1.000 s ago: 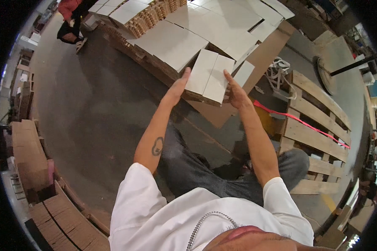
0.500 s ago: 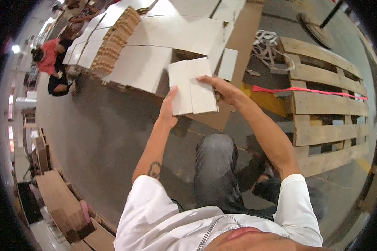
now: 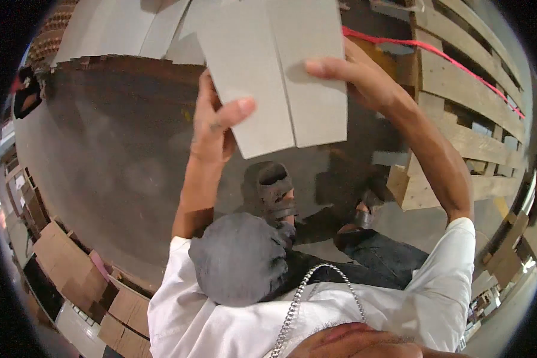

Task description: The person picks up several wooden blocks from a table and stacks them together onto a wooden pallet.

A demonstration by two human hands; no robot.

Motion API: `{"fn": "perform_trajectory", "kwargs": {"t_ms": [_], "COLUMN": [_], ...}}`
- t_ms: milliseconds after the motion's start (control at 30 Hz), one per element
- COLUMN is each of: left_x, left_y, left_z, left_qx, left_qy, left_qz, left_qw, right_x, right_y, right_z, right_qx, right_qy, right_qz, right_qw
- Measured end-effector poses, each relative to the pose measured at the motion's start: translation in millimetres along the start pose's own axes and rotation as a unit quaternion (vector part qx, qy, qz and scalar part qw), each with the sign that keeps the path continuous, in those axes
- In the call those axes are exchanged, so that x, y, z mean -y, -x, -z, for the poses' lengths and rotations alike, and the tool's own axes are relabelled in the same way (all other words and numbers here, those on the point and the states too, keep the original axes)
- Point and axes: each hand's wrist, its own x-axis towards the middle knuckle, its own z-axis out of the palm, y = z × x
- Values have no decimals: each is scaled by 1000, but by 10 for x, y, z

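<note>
Two white panels (image 3: 256,77) are held side by side above the grey floor (image 3: 113,161), in front of the person; a seam runs between them. Their far end is cut off by the upper edge of view, and their undersides are hidden. The left hand (image 3: 213,122) grasps the left edge, thumb on the face; its fingers are mostly concealed. The right hand (image 3: 364,74) grasps the right edge, thumb likewise on the face, its other fingers largely hidden behind. Beyond, at upper left, lies a white-topped stack (image 3: 110,30), partly cropped. At right, a wooden pallet (image 3: 450,74) carries a red strap (image 3: 423,45). A dark figure (image 3: 27,95) at far left is indistinct.
</note>
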Motion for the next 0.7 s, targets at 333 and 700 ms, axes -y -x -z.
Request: {"fn": "perform_trajectory", "kwargs": {"t_ms": [333,700], "left_x": [1183,1795], "left_y": [94,-399], "left_z": [161,560], "left_qx": [199,341], "left_qy": [-256,-183], "left_qz": [-33,-108], "left_qw": [945,916], "right_x": [-1083,-2002], "right_y": [841,638], "right_z": [274,327], "right_qx": [-12,-87], "right_qy": [262,390], "right_qz": [90,168], "right_qw": [961,901]}}
